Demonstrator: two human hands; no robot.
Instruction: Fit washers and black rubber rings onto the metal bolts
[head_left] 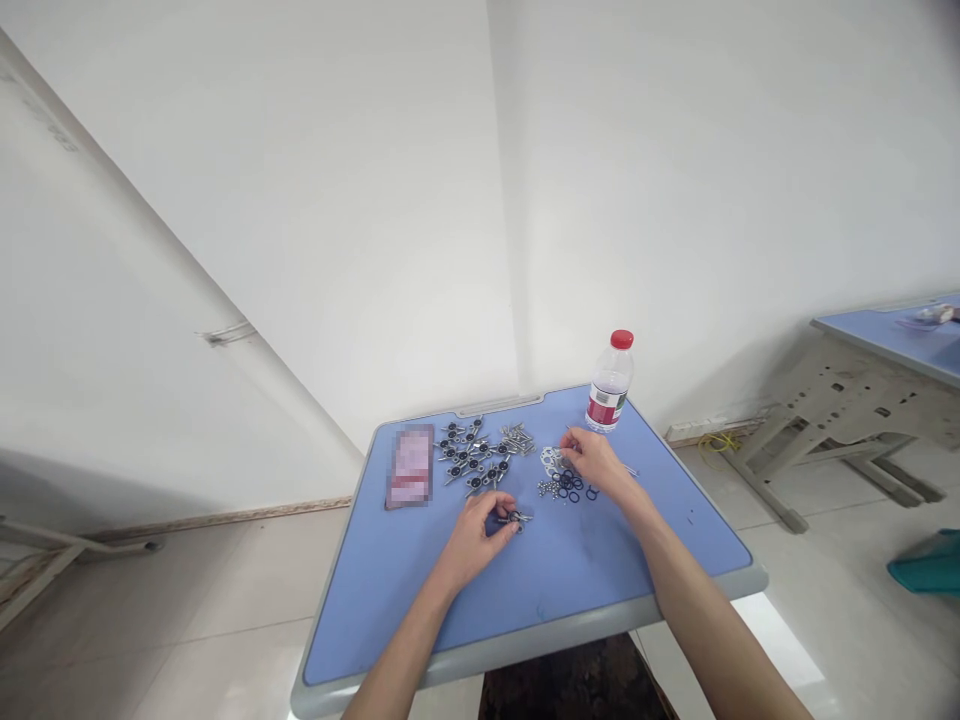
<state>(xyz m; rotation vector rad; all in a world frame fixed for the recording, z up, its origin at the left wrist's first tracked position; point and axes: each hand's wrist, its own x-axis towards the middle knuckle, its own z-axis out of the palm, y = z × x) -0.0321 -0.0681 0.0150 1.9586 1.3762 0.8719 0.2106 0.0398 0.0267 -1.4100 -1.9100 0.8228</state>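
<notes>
My left hand (480,528) rests on the blue desk (570,570) with its fingers curled around a small metal part with a screw (516,519). My right hand (592,458) reaches farther back, fingertips pinched over a little heap of flat silver washers (551,460). Just in front of that hand lie several black rubber rings (574,487) and small silver nuts (547,488). A pile of dark metal fittings (472,458) and a cluster of screws (517,437) lie behind my left hand.
A water bottle with a red cap (611,383) stands at the desk's back right corner. A pinkish flat phone-like item (410,465) lies at the back left. Another blue desk (892,335) stands far right, a teal bin (930,563) on the floor beside it.
</notes>
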